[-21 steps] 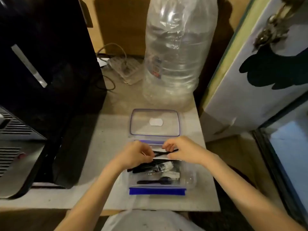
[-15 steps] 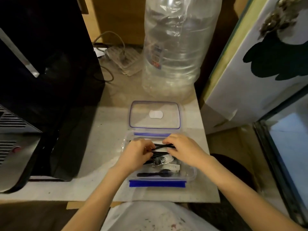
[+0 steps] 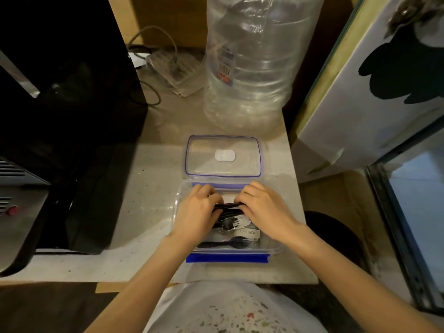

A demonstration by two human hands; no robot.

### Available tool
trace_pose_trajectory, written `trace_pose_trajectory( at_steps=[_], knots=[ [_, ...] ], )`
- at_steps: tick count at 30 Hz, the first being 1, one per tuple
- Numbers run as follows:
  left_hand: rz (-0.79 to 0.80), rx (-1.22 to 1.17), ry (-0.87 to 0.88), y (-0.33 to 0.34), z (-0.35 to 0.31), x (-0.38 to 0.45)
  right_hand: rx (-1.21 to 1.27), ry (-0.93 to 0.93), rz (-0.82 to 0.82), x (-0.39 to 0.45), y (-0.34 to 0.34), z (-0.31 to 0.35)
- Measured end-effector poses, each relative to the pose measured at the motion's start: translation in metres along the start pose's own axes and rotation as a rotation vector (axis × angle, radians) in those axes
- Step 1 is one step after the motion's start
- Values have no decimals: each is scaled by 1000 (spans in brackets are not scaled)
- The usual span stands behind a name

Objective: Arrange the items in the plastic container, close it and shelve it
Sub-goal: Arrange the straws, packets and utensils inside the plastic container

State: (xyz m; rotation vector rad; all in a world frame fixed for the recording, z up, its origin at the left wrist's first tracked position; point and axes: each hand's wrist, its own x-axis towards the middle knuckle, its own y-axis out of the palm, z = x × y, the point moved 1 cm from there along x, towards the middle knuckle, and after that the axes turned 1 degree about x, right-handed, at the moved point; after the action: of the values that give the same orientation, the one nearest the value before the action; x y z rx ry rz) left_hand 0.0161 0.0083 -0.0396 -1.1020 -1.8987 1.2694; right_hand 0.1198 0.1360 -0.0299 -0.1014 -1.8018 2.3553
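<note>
1. My left hand (image 3: 200,210) is down inside the plastic container (image 3: 179,212), fingers curled round one end of a thin black utensil handle (image 3: 228,205).
2. My right hand (image 3: 260,207) mirrors it, fingers curled over the other end of that same handle, so the piece runs crosswise between the two hands over the far half of the box.
3. Under my hands I see more black cutlery: a black fork (image 3: 227,222) partly in clear wrapping, a small white packet (image 3: 247,233) with print on it, and a black spoon (image 3: 230,242) lying along the near wall.
4. The container sits open on the pale countertop (image 3: 149,188), close to the near edge, with its blue latch (image 3: 227,258) folded out toward me.
5. Its clear lid (image 3: 223,156), edged in blue and bearing a white oval patch, lies flat just beyond the box, touching its far rim.
6. Behind the lid stands a large clear water bottle (image 3: 252,63).
7. To the left is a black appliance (image 3: 60,92); behind it cables and a power strip (image 3: 175,70) lie on the counter.
8. To the right a white panel (image 3: 360,97) leans beside the counter.
</note>
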Motion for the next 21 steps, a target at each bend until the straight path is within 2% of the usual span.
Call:
trace_pose_trajectory(
  at_steps=[3, 7, 10, 13, 16, 21],
  knots=[
    [10, 42, 38, -2, -2, -2, 18, -20, -18, -4, -1, 0],
    [74, 126, 50, -1, -7, -6, 61, -5, 64, -8, 1, -2],
    [106, 95, 11, 0, -9, -10, 75, -18, 107, -8, 3, -2],
    [120, 55, -58, 2, -9, -10, 114, -4, 80, -4, 0, -2],
    [171, 81, -83, 1, -11, -9, 62, -25, 31, 4, 0, 0],
    [192, 97, -110, 0, -10, -10, -69, -59, 163, 17, 1, 2]
  ],
)
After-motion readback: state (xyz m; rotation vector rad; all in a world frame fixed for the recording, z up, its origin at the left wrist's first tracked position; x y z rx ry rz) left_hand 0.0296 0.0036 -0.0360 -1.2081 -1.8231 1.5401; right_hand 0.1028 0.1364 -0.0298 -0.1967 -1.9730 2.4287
